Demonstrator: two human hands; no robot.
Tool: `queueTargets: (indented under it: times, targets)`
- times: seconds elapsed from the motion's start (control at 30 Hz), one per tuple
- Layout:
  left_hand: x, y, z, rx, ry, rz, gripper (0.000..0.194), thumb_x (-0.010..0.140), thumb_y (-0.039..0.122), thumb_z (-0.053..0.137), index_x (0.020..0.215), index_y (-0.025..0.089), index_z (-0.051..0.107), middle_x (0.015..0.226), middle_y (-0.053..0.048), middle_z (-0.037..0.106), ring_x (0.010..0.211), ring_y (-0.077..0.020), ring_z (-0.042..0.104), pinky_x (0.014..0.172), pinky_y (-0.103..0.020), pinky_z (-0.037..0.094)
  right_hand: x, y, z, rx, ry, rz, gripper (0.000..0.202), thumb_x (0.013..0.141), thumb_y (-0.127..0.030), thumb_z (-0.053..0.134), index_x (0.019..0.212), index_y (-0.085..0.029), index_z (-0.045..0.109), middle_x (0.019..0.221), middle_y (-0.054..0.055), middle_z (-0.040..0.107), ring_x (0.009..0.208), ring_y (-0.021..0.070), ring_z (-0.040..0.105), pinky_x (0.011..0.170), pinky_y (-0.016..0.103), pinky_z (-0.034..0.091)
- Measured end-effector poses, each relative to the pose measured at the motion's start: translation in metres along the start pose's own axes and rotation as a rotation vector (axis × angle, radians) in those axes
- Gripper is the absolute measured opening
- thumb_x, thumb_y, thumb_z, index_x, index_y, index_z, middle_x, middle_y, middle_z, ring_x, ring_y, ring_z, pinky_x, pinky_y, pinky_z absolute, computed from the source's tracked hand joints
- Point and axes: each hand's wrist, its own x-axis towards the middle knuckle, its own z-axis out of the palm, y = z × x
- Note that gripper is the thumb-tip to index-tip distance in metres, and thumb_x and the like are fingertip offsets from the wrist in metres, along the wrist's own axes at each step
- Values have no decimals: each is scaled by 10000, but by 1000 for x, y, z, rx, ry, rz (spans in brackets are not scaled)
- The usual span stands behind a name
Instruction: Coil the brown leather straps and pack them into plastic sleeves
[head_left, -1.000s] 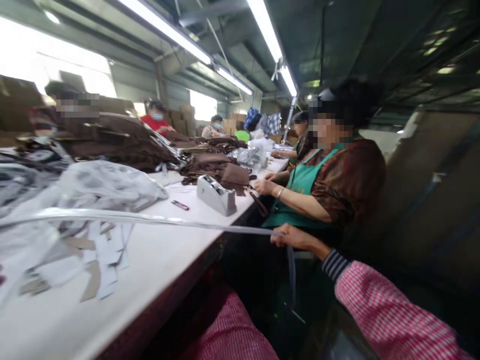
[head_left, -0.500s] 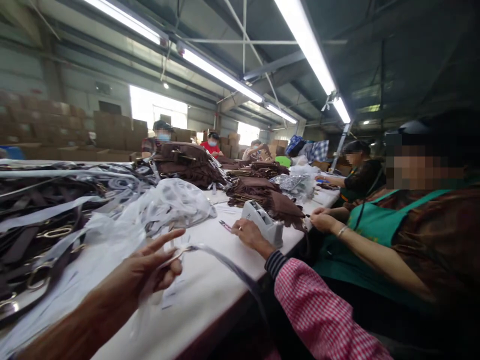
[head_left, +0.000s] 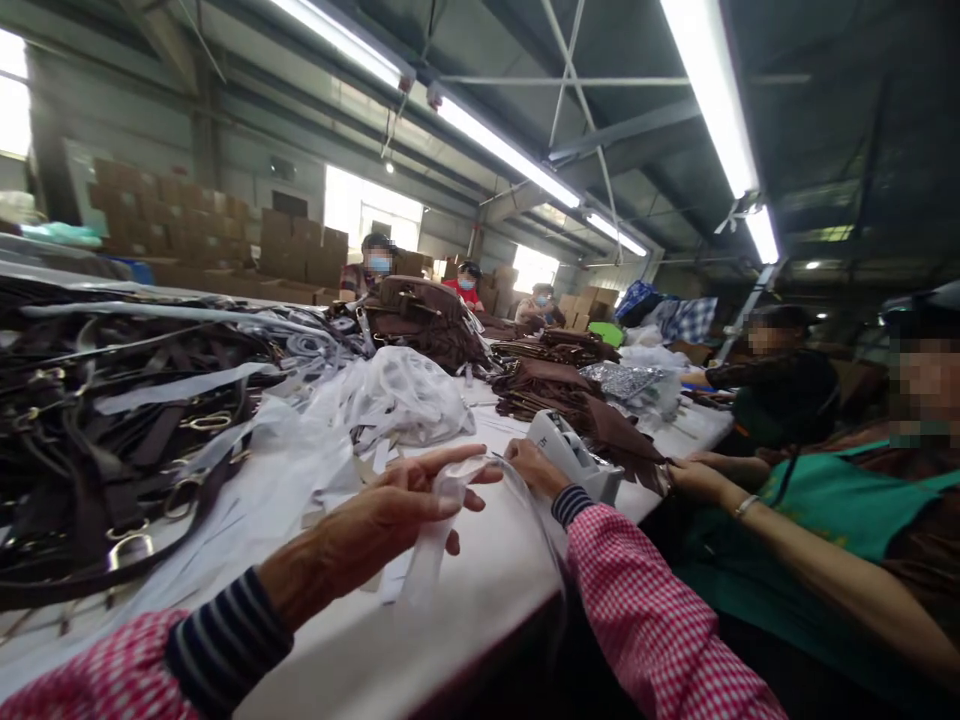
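Observation:
My left hand [head_left: 390, 505] reaches over the white table with a translucent plastic strip [head_left: 450, 490] pinched between thumb and fingers. The strip hangs below the thumb, and a length of it arcs right and down over the table's edge. Close by the left fingertips is my right hand [head_left: 534, 468], its fingers closed. A small pair of snips [head_left: 495, 458] shows only as a thin tip at those fingers; the rest is hidden. Right behind my right hand stands a grey-white tape dispenser [head_left: 566, 450].
Dark straps with gold-coloured rings [head_left: 150, 430] are heaped on the left. Crumpled white plastic [head_left: 405, 395] lies mid-table, with brown folded bags [head_left: 551, 390] beyond it. At right, a co-worker in a green apron [head_left: 832, 500] has both hands near the bags. More people sit farther back.
The view has swung left. My left hand has moved forward and right, towards my right hand. The gold ring that was at the left fingers no longer shows; the snips are now mostly hidden.

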Motion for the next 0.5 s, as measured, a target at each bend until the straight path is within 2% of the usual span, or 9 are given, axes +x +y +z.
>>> queueTargets:
  times: [0.1,0.17,0.23,0.3,0.4,0.5]
  targets:
    - [-1,-1,-3,28,26,-10,677,735,46,767,1382,176,617,1412,-170,620,850,-143,640,651,-216,551,-32,1,-23,131,-56,5,115,696,-163,665,707,-167,550,609,10,567,561,146,550,485,242,331]
    - [-1,-2,-1,40,46,-10,711,684,22,782,1365,149,625,1356,-166,660,770,-109,628,607,-177,518,-61,-2,-45,205,-42,-6,151,722,-226,622,775,-196,483,693,1,580,517,106,503,436,212,279]
    - [1,-4,3,49,52,-20,763,626,8,800,1358,134,623,1338,-159,671,735,-101,621,554,-162,492,-95,-10,-68,318,-50,-30,213,758,-290,605,838,-219,420,748,-19,588,445,57,383,403,198,190]
    - [2,-7,8,54,51,-47,820,572,-4,816,1356,137,621,1354,-146,662,752,-109,626,535,-163,487,-132,-24,-85,498,-161,-65,261,817,-347,627,926,-227,422,731,-40,591,415,39,275,403,202,131]
    - [2,-13,14,67,44,-84,862,526,-28,830,1345,149,628,1357,-123,659,876,-145,648,578,-164,507,-177,-47,-92,535,-370,-75,291,950,-472,575,981,-189,513,641,-46,542,443,46,239,429,218,119]
    - [-1,-17,19,118,39,-84,859,522,-16,848,1335,159,632,1343,-103,661,954,-169,644,583,-164,515,-199,-62,-79,507,-457,-61,465,1007,-555,464,924,-126,624,580,-35,474,461,54,255,445,234,143]
